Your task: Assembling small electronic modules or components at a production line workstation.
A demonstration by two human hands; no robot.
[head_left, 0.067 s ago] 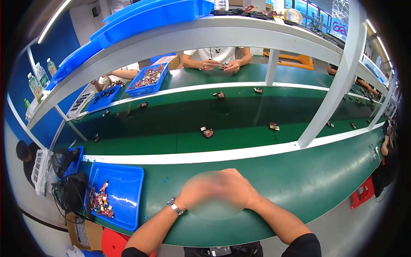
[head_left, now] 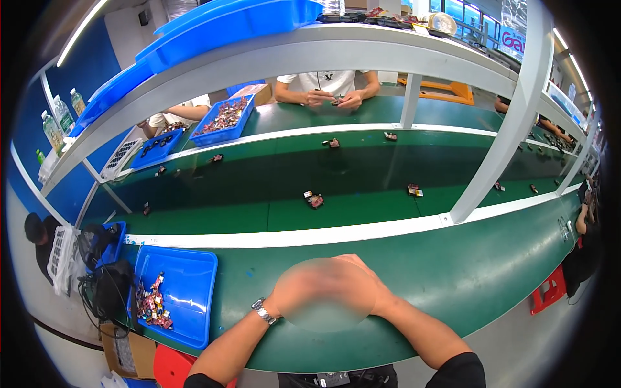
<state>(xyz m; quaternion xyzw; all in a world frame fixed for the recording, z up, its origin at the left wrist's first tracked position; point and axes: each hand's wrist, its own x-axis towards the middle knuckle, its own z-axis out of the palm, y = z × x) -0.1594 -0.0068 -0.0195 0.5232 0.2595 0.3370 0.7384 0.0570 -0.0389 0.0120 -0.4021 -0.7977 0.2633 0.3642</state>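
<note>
We hold our left hand (head_left: 292, 295) and right hand (head_left: 370, 288) close together over the green counter (head_left: 466, 284); a blur covers them, so we cannot tell whether they grip anything. To their left, a blue tray (head_left: 195, 284) holds small reddish parts (head_left: 151, 305) along its left side; loose pieces (head_left: 314, 200) lie ahead, beyond the white rail (head_left: 310, 237).

The rectangular blue plastic tray (head_left: 194, 278) sat upright and open-topped at the left of the near green worktop (head_left: 453, 278), its shallow floor shiny with reflected light. Inside, a loose heap of small components (head_left: 152, 304), mostly dark reddish with whitish and yellow patches, lay jumbled at mixed angles along the left side, some overlapping
</note>
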